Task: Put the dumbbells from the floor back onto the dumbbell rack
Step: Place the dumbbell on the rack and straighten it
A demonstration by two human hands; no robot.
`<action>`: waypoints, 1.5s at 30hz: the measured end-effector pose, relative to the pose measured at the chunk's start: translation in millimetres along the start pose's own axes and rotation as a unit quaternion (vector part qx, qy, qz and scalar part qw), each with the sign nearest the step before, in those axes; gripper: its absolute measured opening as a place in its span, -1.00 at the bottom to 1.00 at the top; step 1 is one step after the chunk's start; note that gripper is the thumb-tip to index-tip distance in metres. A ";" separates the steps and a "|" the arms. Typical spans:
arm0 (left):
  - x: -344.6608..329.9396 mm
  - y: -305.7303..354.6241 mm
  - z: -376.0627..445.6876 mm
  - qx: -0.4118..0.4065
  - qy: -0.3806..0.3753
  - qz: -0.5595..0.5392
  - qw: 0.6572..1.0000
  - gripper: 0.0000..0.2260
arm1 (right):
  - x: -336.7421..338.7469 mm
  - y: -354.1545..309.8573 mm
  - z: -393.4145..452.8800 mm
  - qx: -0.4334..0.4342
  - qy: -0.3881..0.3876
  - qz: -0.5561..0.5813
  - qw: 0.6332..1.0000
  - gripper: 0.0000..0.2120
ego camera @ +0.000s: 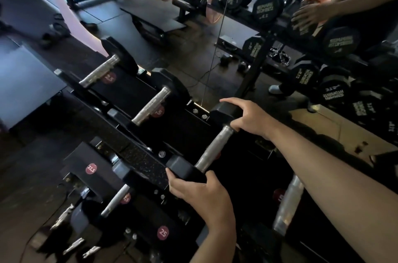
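On the far left of the top tier of the dumbbell rack (140, 155), 2 dumbbells already sit in their cradles: the one marked 2.5 (99, 72) and, just beside it, its neighbour (150, 103), each with its handle lying across the gap so the heads bear on the rails. Below them, the lower tier carries more, with red labels reading 22.5 and 25, so I judge the weights are sorted by slot. Next along comes the dumbbell I am seating (213, 148), angled like the others, its near head on the front rail and its far head on the back one. My left hand (200, 196) cups that near head, fingers (174, 178) wrapped over its edge, to steady it and nudge it square. My right hand (249, 119) rests on the far head, fingers spread and loose rather than clenched, guiding rather than lifting. To the right, a mirror (301, 25) shows the rack's reflection. Floor dumbbells still to fetch are not in view.
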State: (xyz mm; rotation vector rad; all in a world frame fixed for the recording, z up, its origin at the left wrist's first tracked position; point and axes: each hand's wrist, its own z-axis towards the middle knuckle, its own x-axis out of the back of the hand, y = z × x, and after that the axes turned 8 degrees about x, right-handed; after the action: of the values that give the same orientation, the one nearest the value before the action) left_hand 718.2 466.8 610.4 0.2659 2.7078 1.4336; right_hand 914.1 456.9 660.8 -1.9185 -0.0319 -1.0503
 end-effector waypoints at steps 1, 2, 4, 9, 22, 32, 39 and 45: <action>-1.2 -0.8 0.8 0.000 0.004 0.003 1.000 -0.20 | 0.2 1.6 1.3 0.006 -0.004 -0.006 1.000 -0.25; -1.8 -1.1 1.2 0.001 0.007 0.007 1.000 -0.20 | 0.3 1.9 2.5 0.016 -0.010 -0.017 1.000 -0.27; -1.5 -0.4 1.7 0.010 0.011 0.013 1.000 -0.19 | 1.0 1.8 4.9 0.027 -0.022 -0.040 0.999 -0.28; -0.5 3.4 4.9 0.024 0.007 0.005 1.000 -0.18 | 3.2 -2.4 0.2 0.023 -0.039 -0.161 0.986 -0.28; 25.6 78.4 68.9 -0.069 0.087 -0.047 0.993 -0.24 | -37.4 -86.2 6.3 0.238 0.084 -0.037 0.967 -0.44; 62.1 186.5 158.0 -0.081 0.124 -0.152 0.977 -0.33 | -74.2 -164.2 56.9 0.280 0.062 -0.020 0.958 -0.44; 60.8 240.1 286.6 -0.048 0.134 -0.149 0.979 -0.36 | -107.4 -192.5 185.6 0.212 0.062 -0.046 0.974 -0.34; 42.0 249.4 361.7 -0.011 0.024 -0.098 0.995 -0.26 | -133.0 -197.9 274.2 0.153 0.022 -0.058 0.986 -0.30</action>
State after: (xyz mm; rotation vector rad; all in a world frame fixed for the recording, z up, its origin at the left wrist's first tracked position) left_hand 757.3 906.5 613.4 -0.0372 2.6659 1.4290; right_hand 927.1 820.0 651.5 -1.6303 -0.2683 -1.0964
